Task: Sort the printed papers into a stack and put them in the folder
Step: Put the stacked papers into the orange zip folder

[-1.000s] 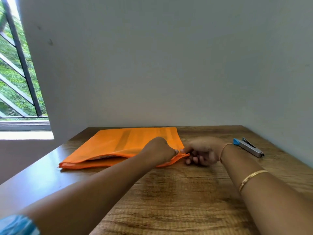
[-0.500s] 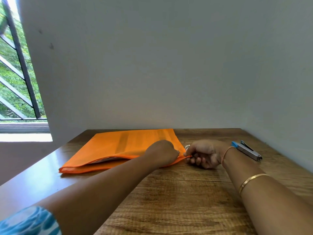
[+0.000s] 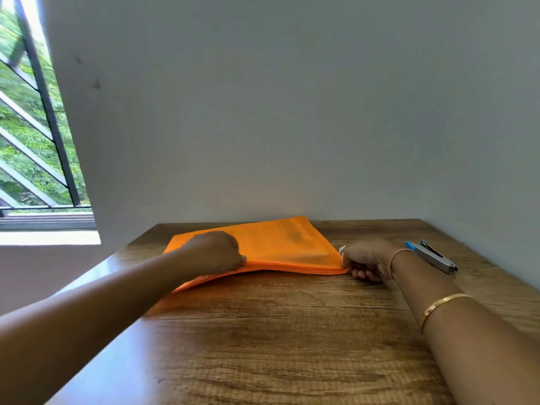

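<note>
Orange zip folder (image 3: 280, 244) flat on wooden desk (image 3: 277, 346) by the wall, left hand (image 3: 217, 252) pinching its near edge, right hand (image 3: 366, 260) gripping its right corner, stapler (image 3: 432, 256) just beyond the right wrist.

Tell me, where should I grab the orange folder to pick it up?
Probably the near edge, coming from the front. The folder lies flat on the table, so there is nothing to wrap around, but its near edge is thin and slightly raised. Both hands pinch there: the left hand mid-edge, the right hand at the near right corner.
</note>
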